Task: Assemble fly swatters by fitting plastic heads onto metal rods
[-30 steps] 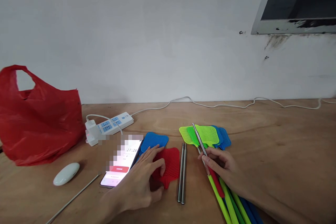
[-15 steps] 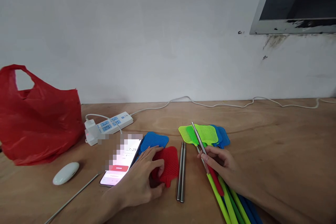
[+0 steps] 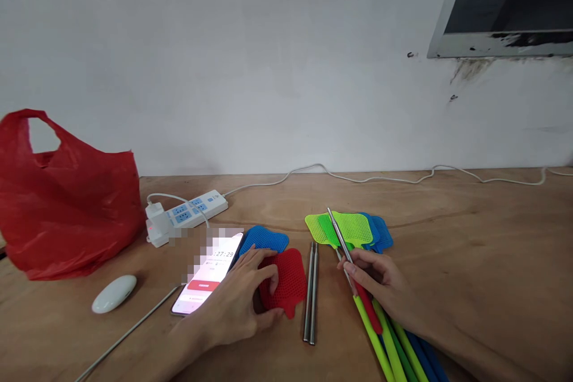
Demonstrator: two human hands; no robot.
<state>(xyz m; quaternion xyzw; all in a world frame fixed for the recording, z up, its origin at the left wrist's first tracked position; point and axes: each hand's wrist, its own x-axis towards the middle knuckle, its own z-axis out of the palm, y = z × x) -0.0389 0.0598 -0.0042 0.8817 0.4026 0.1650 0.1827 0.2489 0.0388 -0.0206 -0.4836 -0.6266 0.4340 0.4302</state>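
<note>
1. At the near middle of the bench (image 3: pixel 470 233), a red swatter head (image 3: pixel 292 277) is gripped by the left hand (image 3: pixel 244 304), with fingers curled over its left edge and the thumb by its neck. A blue head (image 3: pixel 264 240) lies just behind.
2. A metal rod with a red grip (image 3: pixel 369 309) is pinched in the closed fingers of the right hand (image 3: pixel 380 286).
3. To the right, a pile of green and blue swatters (image 3: pixel 351 228) with handles fitted is judged finished.
4. Judged as left: both loose heads lack handles, two rods (image 3: pixel 311 292) lie between the hands, and a third rod (image 3: pixel 129 331) lies near the phone (image 3: pixel 208 280).
</note>
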